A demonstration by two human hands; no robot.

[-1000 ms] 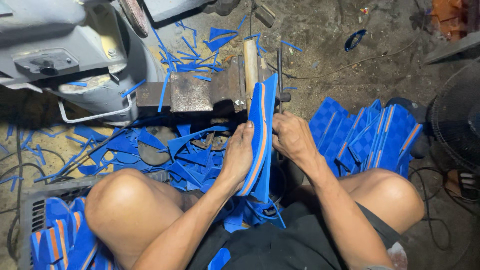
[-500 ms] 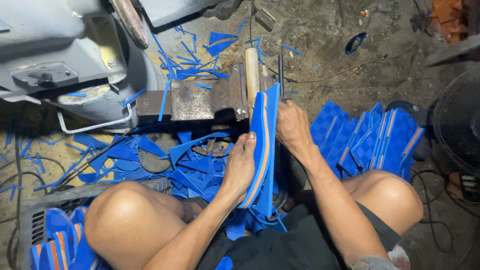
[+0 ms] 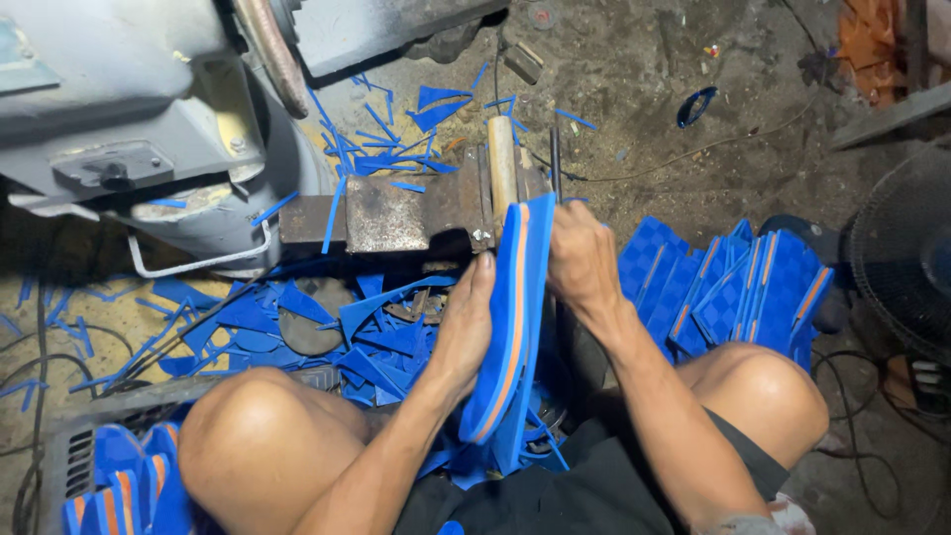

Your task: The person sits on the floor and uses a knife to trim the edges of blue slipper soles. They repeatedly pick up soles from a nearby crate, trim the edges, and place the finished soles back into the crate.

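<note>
From the head camera, looking straight down, a seated person's bare knees frame the bottom of the view. Between them stands a blue sandal sole with an orange stripe [image 3: 510, 327], held on edge so its long side runs away from the body, its far tip near a rusty metal block [image 3: 396, 213] on the floor.

The left hand [image 3: 466, 322] lies flat against the sole's left face, fingers stretched along it and pressing, thumb toward the top edge. The right hand [image 3: 582, 260] is curled closed around the sole's upper right side, close to the far end; whether it also grips a tool there cannot be told. A second blue layer sits right behind the striped one, touching it.

A pale wooden handle [image 3: 502, 173] rests on the metal block, just beyond the sole's tip. Blue offcuts [image 3: 376, 327] are scattered over the dirt floor [image 3: 634, 79] around and under the block. To the right, beside the right knee, a stack of blue soles with orange edges [image 3: 733, 287] leans together. A grey machine housing [image 3: 119, 129] fills the upper left, and more blue soles sit in a grey crate [image 3: 69, 466] at lower left. A dark fan grille [image 3: 906, 258] shows at the right edge.
</note>
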